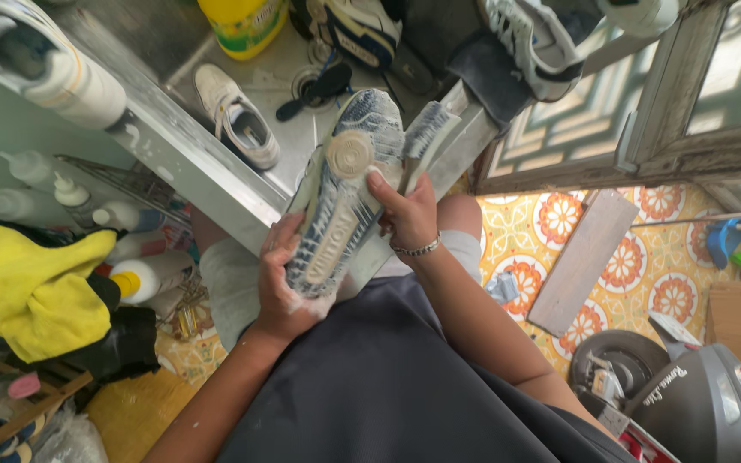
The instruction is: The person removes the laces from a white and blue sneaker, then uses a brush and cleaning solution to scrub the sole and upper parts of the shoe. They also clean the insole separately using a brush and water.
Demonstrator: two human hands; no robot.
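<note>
Left hand point(283, 283): wrapped round the heel of the sneaker point(340, 193), sole up, suds on it.
Right hand point(405, 214): closed on the brush point(426, 129), thumb pressing the sole.
Sink point(216, 146): just beyond both grips, white shoe point(237, 116) inside.

I count five shoes: one sole-up shoe point(340, 193) in my two hands, one small white sneaker point(237, 116) in the sink, three more along the top edge. One brush point(426, 129), one yellow jug point(242, 24), one yellow cloth point(32, 287), four squeeze bottles point(32, 167).
</note>
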